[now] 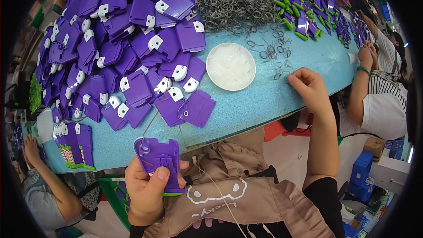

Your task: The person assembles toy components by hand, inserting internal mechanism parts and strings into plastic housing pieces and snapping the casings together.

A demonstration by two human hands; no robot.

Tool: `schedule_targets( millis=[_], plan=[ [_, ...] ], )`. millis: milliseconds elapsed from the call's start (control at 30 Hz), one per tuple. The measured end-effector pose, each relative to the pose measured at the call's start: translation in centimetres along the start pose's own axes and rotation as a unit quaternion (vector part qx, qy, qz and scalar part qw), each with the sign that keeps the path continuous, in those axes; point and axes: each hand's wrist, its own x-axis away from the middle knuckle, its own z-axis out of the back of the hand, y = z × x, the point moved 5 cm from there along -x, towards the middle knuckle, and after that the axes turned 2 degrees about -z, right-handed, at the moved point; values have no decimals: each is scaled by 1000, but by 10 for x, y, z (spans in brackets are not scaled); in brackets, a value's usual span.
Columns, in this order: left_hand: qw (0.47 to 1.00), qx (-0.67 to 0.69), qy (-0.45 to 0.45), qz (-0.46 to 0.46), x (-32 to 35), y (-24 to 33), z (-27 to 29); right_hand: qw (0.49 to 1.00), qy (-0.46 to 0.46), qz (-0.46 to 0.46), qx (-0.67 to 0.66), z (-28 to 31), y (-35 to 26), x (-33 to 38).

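Note:
My left hand [147,189] is closed around a purple plastic casing piece [155,150] with a round hole at its upper corner and a green strip along its lower end. The thumb presses on its inner face. A thin reddish wire or cord rises from near that upper corner toward the pile. At the table's near edge on the right, my right hand [312,89] has its thumb and forefinger pinched together. Whatever may be between those fingertips is too small to make out. Several loose dark wire springs [278,75] lie just beside them.
Purple-and-white casing pieces [136,88] heap up on the left. A white bowl of whitish paste [231,67] stands mid-table. Behind it lies a mound of grey wire springs [238,4]; green-and-purple parts [304,13] spread at far right. Other people work at both sides.

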Motion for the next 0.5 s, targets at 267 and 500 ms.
schedule_targets(
  millis=[267,500],
  plan=[
    [1000,14,-12,2,3,-3,1,998,34,-40,-44,3,14,-1],
    [999,26,-16,13,2,-1,0,982,63,25,-175,2,-8,1]
  ],
)
